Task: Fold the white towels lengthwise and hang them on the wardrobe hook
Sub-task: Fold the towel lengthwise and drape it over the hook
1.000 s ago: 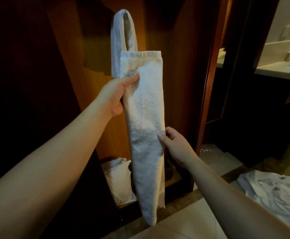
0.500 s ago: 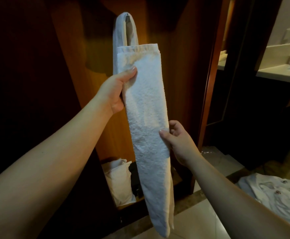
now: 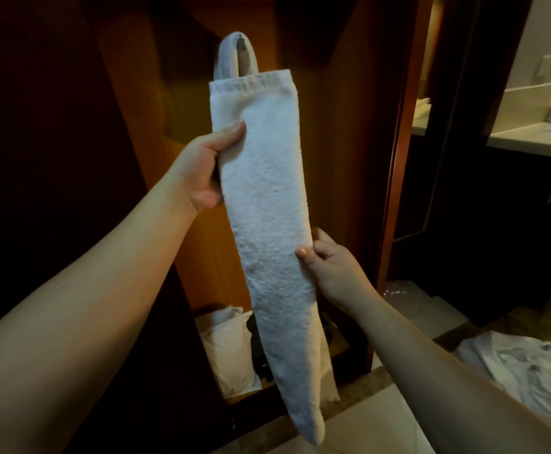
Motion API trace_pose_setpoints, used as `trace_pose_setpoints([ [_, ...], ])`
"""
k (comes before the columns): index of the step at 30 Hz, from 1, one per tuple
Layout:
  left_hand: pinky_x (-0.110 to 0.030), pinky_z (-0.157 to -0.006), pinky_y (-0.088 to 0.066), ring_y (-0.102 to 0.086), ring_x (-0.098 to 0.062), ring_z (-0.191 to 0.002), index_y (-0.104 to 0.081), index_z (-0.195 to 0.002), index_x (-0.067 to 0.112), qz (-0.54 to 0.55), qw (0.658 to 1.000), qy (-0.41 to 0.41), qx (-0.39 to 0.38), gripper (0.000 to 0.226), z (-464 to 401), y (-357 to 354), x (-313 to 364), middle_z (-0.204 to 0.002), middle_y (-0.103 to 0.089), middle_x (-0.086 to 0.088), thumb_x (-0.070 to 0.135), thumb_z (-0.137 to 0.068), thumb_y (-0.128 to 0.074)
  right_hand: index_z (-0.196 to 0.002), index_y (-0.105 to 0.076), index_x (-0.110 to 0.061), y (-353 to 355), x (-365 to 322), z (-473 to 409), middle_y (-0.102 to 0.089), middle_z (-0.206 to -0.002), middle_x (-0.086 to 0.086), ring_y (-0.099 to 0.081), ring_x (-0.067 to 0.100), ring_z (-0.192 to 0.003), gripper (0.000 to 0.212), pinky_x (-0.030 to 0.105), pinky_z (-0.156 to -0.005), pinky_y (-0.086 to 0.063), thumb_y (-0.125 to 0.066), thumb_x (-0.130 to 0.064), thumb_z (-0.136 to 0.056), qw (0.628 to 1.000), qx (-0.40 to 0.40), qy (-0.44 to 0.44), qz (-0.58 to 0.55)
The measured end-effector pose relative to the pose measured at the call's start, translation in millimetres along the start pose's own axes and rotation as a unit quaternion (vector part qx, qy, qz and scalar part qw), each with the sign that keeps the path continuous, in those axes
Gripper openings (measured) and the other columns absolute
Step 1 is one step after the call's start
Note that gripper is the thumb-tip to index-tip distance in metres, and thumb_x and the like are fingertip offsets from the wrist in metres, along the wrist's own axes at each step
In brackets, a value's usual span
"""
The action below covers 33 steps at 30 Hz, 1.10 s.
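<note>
A long white towel [image 3: 267, 204], folded into a narrow strip, hangs in front of the open wooden wardrobe. Its top loops over the small metal wardrobe hook [image 3: 241, 45], with the hemmed end hanging down in front. My left hand [image 3: 202, 168] grips the towel's left edge high up, thumb on the front face. Lower down, my right hand [image 3: 329, 267] pinches the right edge, thumb on the front. The towel's bottom end tapers toward the floor.
A white bag [image 3: 231, 348] sits on the wardrobe's low shelf behind the towel. White cloth [image 3: 522, 368] lies on the tiled floor at the right. A dark doorframe [image 3: 398, 158] stands right of the wardrobe, and a pale counter [image 3: 536, 139] is beyond it.
The towel's front layer has shifted upward toward the hook, its hem now closer to the loop. My left hand has slid lower along the strip. The lower end swung slightly right.
</note>
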<state>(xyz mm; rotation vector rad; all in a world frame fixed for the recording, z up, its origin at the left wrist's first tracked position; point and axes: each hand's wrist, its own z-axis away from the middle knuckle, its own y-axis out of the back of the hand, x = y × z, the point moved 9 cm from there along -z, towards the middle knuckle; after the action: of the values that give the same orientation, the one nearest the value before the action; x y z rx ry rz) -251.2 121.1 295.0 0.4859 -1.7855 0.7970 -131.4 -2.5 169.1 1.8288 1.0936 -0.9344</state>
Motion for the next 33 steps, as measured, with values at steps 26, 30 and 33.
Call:
trace_pose_setpoints([
  [26,-0.046,-0.080,-0.061,-0.073,-0.029,-0.103,-0.065,-0.118,0.007,0.050,0.990,-0.016,0.133,0.027,11,33,4,-0.111,-0.075,-0.013,0.020,-0.094,-0.067,-0.087,-0.066,-0.017,9,-10,-7,-0.054,-0.094,-0.006,-0.056,0.007,-0.084,0.060,0.019,-0.065,-0.045,-0.044,-0.073,-0.092,0.986,0.116,0.060,0.100],
  [30,-0.048,-0.071,-0.062,-0.075,-0.031,-0.095,-0.065,-0.117,0.007,0.062,0.985,-0.001,0.159,0.028,7,40,-4,-0.103,-0.077,-0.013,0.018,-0.092,-0.070,-0.079,-0.060,-0.020,6,-12,-8,-0.054,-0.080,-0.003,-0.053,0.004,-0.070,0.082,0.018,-0.058,-0.039,-0.028,-0.095,-0.073,0.991,0.072,0.056,0.097],
  [33,-0.049,-0.066,-0.061,-0.076,-0.033,-0.088,-0.064,-0.117,0.008,0.069,0.981,0.016,0.182,0.031,3,42,-10,-0.098,-0.078,-0.013,0.020,-0.090,-0.073,-0.096,-0.068,-0.023,6,4,-11,-0.069,-0.091,-0.003,-0.067,0.006,-0.081,0.067,0.029,-0.079,-0.058,-0.051,-0.084,-0.075,0.997,0.029,-0.003,0.065],
])
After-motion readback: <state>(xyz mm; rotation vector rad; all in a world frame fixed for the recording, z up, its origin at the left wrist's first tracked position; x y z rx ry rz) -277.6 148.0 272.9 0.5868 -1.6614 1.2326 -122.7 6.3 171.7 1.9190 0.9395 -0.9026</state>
